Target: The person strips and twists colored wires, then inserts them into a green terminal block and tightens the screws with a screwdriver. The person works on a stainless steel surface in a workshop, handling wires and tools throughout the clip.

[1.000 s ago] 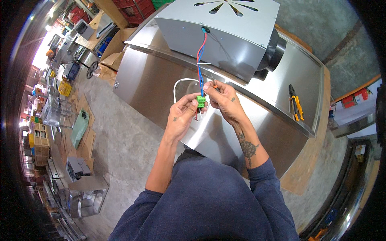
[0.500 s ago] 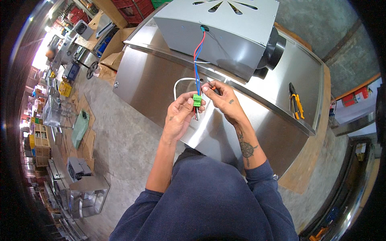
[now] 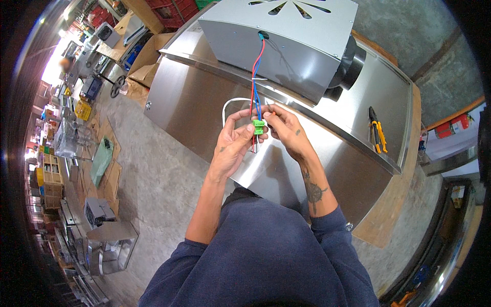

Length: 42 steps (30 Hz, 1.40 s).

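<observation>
My left hand (image 3: 232,148) pinches a green terminal block (image 3: 259,129) between thumb and fingers. Red and blue wires (image 3: 255,86) run down into the block from a hole in the grey metal fan box (image 3: 266,61); a white tie bundles them partway. Below the block, more wire ends show, and a white cable (image 3: 225,108) loops behind my left fingers. Close on the block's right side, my right hand (image 3: 290,133) is closed around a small tool with an orange part (image 3: 273,113). Its fingers hide most of the tool, so its kind is unclear.
The fan box, with a black round outlet (image 3: 353,64), rests on a large stainless steel body (image 3: 189,97). Yellow-and-black pliers (image 3: 377,134) lie on the steel at right. Cardboard (image 3: 144,74) stands at the far left; a wooden board (image 3: 381,220) sticks out beneath the steel.
Both hands and the green block have shifted slightly right. My right hand has moved down closer to the block, and my left index finger now reaches up by the wires.
</observation>
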{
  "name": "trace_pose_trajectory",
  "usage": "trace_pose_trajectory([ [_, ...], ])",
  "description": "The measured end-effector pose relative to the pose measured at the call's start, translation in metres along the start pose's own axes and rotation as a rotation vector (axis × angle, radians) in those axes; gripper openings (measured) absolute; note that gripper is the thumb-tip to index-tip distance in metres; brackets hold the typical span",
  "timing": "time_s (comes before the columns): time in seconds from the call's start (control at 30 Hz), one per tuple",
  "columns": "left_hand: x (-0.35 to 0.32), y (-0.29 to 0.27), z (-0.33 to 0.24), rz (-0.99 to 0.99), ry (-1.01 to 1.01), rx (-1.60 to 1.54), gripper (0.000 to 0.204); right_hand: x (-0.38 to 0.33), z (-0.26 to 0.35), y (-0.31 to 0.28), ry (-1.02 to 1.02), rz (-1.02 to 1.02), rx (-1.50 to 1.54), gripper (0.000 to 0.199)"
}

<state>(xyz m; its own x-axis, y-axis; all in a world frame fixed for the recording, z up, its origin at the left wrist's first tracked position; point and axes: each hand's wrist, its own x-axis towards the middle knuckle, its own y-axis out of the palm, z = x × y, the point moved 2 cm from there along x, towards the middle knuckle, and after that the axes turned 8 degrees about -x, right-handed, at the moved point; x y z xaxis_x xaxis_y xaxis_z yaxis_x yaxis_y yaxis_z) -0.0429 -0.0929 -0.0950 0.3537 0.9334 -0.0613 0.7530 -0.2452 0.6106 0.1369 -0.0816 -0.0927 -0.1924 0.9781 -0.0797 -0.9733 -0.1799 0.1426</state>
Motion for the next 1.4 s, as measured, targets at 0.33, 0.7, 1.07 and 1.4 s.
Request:
trace_pose_trajectory([
  [0.33, 0.003, -0.004, -0.001, 0.055, 0.028, 0.132, 0.056, -0.024, -0.012, 0.013, -0.154, -0.049, -0.059, 0.048],
  [0.7, 0.04, 0.004, -0.042, 0.001, 0.021, 0.538, 0.047, -0.019, -0.018, 0.006, -0.064, -0.102, 0.062, 0.051],
  [1.07, 0.043, 0.001, -0.055, 0.001, -0.034, 0.611, 0.032, -0.019, -0.028, 0.003, -0.052, -0.207, -0.056, 0.042],
  [1.4, 0.038, 0.007, -0.062, -0.041, -0.105, 0.473, 0.03, -0.02, -0.021, 0.014, -0.075, -0.29, -0.164, 0.037],
])
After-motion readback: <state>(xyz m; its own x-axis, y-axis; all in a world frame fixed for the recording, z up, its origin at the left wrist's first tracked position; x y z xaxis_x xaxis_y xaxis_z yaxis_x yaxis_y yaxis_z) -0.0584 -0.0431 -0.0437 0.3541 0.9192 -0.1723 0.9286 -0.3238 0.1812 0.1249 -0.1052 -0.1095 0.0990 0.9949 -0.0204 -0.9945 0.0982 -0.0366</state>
